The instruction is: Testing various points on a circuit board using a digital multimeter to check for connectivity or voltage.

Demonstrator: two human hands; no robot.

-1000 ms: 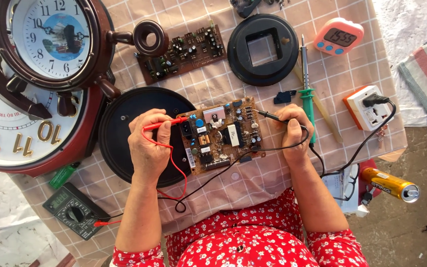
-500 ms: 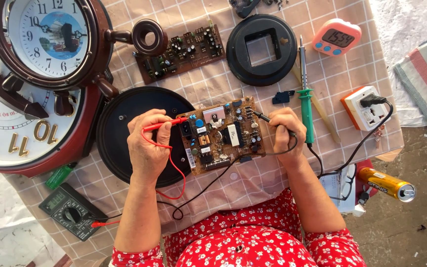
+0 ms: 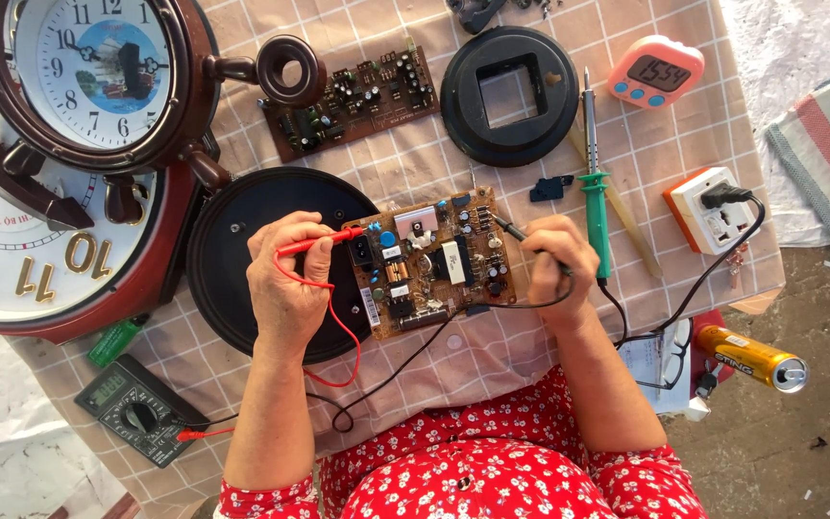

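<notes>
A brown circuit board (image 3: pixel 431 261) lies in the middle of the checked tablecloth (image 3: pixel 405 163), partly over a black round disc (image 3: pixel 232 240). My left hand (image 3: pixel 285 279) grips a red test probe (image 3: pixel 324 240) whose tip touches the board's left edge. My right hand (image 3: pixel 554 261) holds a black test probe (image 3: pixel 509 229) with its tip on the board's upper right part. Red and black leads run down towards a dark multimeter (image 3: pixel 138 408) at the lower left.
Two large wall clocks (image 3: pixel 79 86) fill the left. A second circuit board (image 3: pixel 353 96), a black round frame (image 3: pixel 509 94), a green-handled soldering iron (image 3: pixel 595 192), a pink digital timer (image 3: pixel 657 72) and an orange-and-white power socket (image 3: pixel 713 207) lie behind. A yellow can (image 3: pixel 751 358) lies on the ground at right.
My right hand has shifted slightly left, moving the black probe tip along the board's upper right. My left hand and the red probe stay almost still.
</notes>
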